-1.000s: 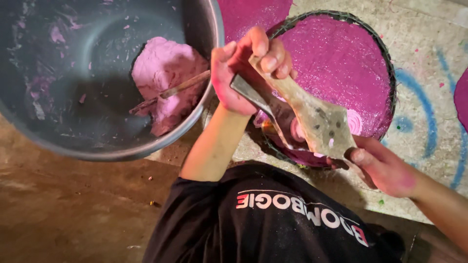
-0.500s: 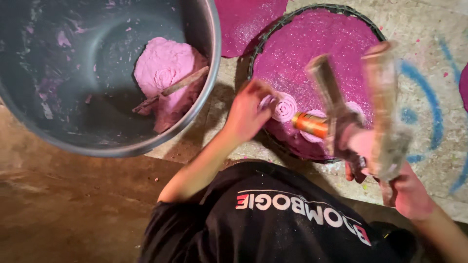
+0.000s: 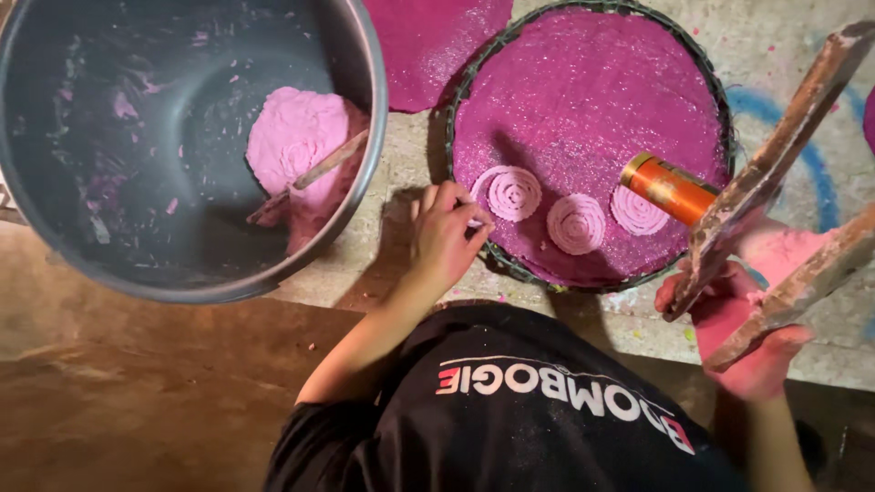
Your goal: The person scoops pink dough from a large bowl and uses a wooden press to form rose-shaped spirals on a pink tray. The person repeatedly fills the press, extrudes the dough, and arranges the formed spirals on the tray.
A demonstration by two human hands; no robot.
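My left hand (image 3: 444, 239) rests its fingertips on the near rim of a round tray (image 3: 720, 100), which is covered with a magenta cloth. They sit right beside the leftmost of three pink dough spirals (image 3: 512, 193). My right hand (image 3: 740, 335), smeared with pink dough, grips the two long wooden handles of a dough press (image 3: 775, 164). The handles point up and to the right. The press's orange metal cylinder (image 3: 668, 188) hangs over the rightmost spiral (image 3: 638, 211).
A large grey metal bowl (image 3: 109, 264) at the left holds a lump of pink dough (image 3: 296, 137) with a wooden stick (image 3: 314, 171) in it. Another magenta cloth (image 3: 433, 46) lies beyond the tray. Everything sits on a paint-marked concrete floor (image 3: 793, 46).
My left hand let go of the press and dropped to the tray rim. The press swung right in my right hand, and the spirals on the cloth came into sight.
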